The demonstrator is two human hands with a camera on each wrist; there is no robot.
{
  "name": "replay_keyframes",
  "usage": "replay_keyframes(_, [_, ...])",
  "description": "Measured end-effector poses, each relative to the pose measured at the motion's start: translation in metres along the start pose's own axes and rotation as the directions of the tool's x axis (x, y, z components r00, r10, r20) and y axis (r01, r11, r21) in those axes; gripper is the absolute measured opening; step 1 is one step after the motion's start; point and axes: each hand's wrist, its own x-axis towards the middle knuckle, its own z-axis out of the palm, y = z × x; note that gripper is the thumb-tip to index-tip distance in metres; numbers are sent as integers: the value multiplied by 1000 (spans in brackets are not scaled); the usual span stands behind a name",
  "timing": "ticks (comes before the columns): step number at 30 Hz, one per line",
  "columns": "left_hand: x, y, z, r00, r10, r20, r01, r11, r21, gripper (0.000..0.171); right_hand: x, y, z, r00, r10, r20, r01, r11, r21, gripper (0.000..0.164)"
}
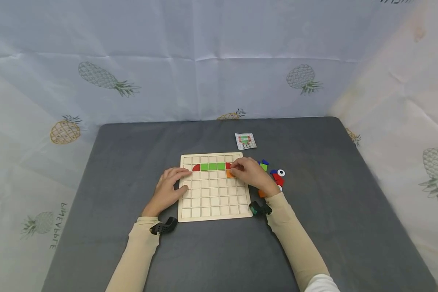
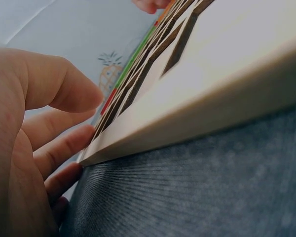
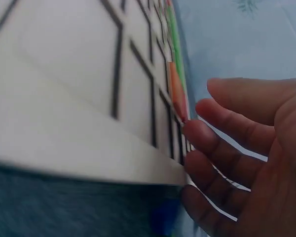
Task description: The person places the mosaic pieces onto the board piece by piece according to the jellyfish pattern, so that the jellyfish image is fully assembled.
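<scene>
A square wooden grid board [image 1: 209, 219] lies on the dark cloth. Near its far side, one row holds a red quarter-round tile [image 1: 196, 168], several green square tiles [image 1: 213, 166] and a second red tile [image 1: 228, 166], partly covered by fingers. Below that red tile is an orange tile [image 1: 230, 174], set in a cell. My left hand [image 1: 168, 187] rests along the board's left edge, thumb and fingers spread apart. Over the right end of the tile row is my right hand [image 1: 250, 172]. Its fingertips are right at the orange tile [image 3: 176, 91], with nothing visible between thumb and fingers.
Loose coloured pieces, among them a red piece [image 1: 277, 179], a white ring [image 1: 281, 172] and an orange piece [image 1: 261, 193], lie right of the board, partly behind the right wrist. A small pattern card [image 1: 245, 141] lies beyond the board. Pineapple-print cloth [image 1: 204, 89] hangs behind the table.
</scene>
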Motion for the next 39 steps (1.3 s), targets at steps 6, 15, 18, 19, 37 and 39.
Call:
replay_keyframes(6, [0, 1, 1, 1000, -8, 10, 8, 1000, -1, 45, -12, 0, -16, 999, 39, 28, -42, 993, 108, 25])
replay_keyframes(15, [-3, -3, 3, 1000, -4, 2, 4, 1000, -10, 45, -32, 6, -48, 996, 77, -46, -69, 987, 146, 37])
replay_keyframes(18, [-4, -4, 4, 1000, -3, 8, 3, 1000, -7, 45, -41, 12, -59, 995, 80, -55, -69, 982, 175, 39])
replay_keyframes(19, [-4, -4, 3, 1000, 1, 7, -1, 1000, -9, 45, -44, 14, -63, 995, 81, -58, -69, 981, 184, 40])
replay_keyframes(37, [-3, -3, -1, 1000, -2, 13, 2, 1000, -1, 45, -102, 50, -98, 975, 188, -120, -191, 981, -15, 31])
replay_keyframes(39, [0, -1, -3, 1000, 3, 17, -3, 1000, -3, 45, -105, 56, -95, 977, 176, -118, -182, 983, -38, 28])
